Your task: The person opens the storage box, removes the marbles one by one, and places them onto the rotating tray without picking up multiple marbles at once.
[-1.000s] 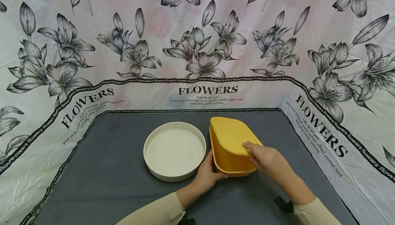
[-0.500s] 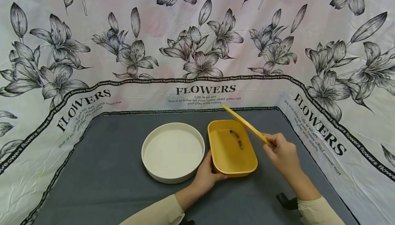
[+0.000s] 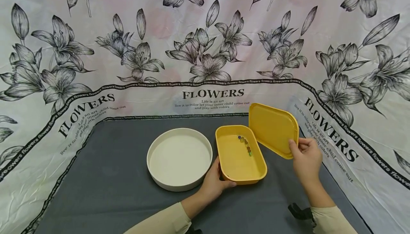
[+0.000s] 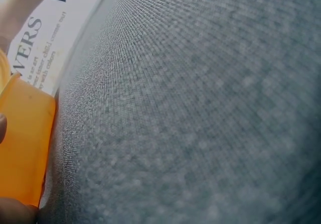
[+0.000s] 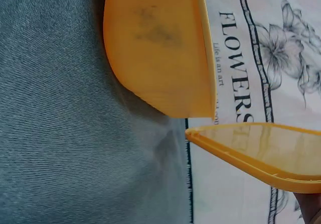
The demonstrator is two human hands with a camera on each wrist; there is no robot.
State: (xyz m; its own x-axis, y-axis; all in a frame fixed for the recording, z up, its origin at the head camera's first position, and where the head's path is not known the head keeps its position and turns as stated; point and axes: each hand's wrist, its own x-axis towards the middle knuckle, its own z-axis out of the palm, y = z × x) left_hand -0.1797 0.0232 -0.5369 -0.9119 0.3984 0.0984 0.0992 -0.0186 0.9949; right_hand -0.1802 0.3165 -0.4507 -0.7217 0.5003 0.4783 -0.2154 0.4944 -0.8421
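In the head view a yellow rectangular container (image 3: 240, 170) stands uncovered on the grey cloth. Several small coloured glassy beads (image 3: 246, 144) lie in a curved row on its floor. My left hand (image 3: 214, 182) holds the container at its near left corner, thumb on the front wall and fingers along the left side, partly hidden. To the right, my right hand (image 3: 306, 157) pinches the yellow lid (image 3: 272, 129) by its edge, tilted up and off the container, its rimmed underside showing. In the right wrist view the lid (image 5: 261, 153) is apart from the container (image 5: 160, 58).
Left of the container, close to my left hand, sits a round cream dish (image 3: 179, 157) with a low wall. Grey cloth (image 3: 112, 177) covers the work surface. A white flower-printed sheet (image 3: 208, 98) borders it at the back and sides.
The lid has come off the container and moved right and up in my right hand, turning its underside into view. The beads now show. My left hand stays on the container.
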